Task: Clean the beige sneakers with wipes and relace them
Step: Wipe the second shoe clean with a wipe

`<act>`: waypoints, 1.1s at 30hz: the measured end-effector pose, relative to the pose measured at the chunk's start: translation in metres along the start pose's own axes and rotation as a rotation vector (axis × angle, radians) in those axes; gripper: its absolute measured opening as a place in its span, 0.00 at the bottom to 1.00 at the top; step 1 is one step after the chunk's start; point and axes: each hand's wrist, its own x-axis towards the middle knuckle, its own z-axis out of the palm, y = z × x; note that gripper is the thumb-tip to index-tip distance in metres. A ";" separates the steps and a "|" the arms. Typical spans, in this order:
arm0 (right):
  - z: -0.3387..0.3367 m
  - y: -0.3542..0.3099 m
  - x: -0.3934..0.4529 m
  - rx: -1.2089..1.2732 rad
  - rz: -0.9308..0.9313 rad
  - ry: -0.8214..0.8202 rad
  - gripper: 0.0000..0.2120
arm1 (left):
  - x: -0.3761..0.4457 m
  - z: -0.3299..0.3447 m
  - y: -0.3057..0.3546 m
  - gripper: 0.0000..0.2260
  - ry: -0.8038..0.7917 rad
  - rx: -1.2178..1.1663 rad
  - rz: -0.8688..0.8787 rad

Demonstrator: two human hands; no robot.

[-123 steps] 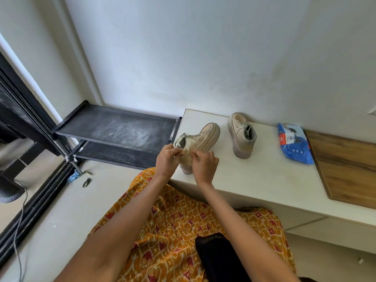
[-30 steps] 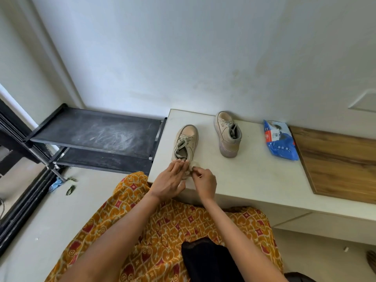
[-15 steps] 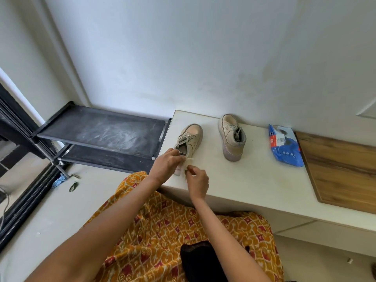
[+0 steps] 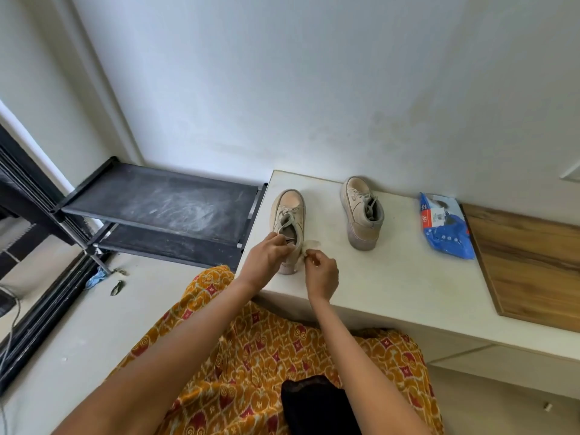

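Presently, from the head view, we list two hands at work on one shoe. Our left hand [image 4: 266,254] grips the heel collar of the near beige sneaker [image 4: 288,221], fingers curled over its rim; the sneaker stands upright on the white bench [image 4: 392,277], toe pointing away from us, laces [image 4: 287,215] loose over the tongue. Our right hand [image 4: 321,273], just to the right of the left, pinches a crumpled wipe [image 4: 309,246] between thumb and fingertips; the wipe lies against the sneaker's right flank near the heel.

Further items, placed from the right hand:
- Second beige sneaker [image 4: 361,211]: beyond and to the right, well apart, upright on the bench, close to the wall [image 4: 282,89].
- Blue wipes pack [image 4: 445,227]: farther right still, flat on the bench, beside the edge of a wooden board [image 4: 533,262].
- Wooden board: far right, lying along the bench top.

Placed from the left hand:
- Black two-tier shoe rack [image 4: 157,205]: to the left, beside the bench end, its top shelf dusty.
- Orange patterned skirt [image 4: 266,356]: below both forearms, with a black cloth [image 4: 314,403] on the lap.
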 end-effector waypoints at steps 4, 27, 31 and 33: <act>0.001 -0.023 0.016 0.121 0.075 0.026 0.09 | -0.001 0.002 0.007 0.10 0.006 0.020 0.014; -0.005 -0.007 -0.012 -0.027 0.059 0.034 0.07 | -0.001 0.001 0.001 0.09 0.057 -0.187 -0.077; -0.009 -0.039 -0.003 0.094 -0.002 0.078 0.07 | 0.000 -0.001 0.002 0.11 0.044 -0.185 -0.082; -0.010 -0.048 -0.008 0.122 -0.042 0.126 0.07 | 0.001 -0.001 -0.001 0.11 0.033 -0.212 -0.093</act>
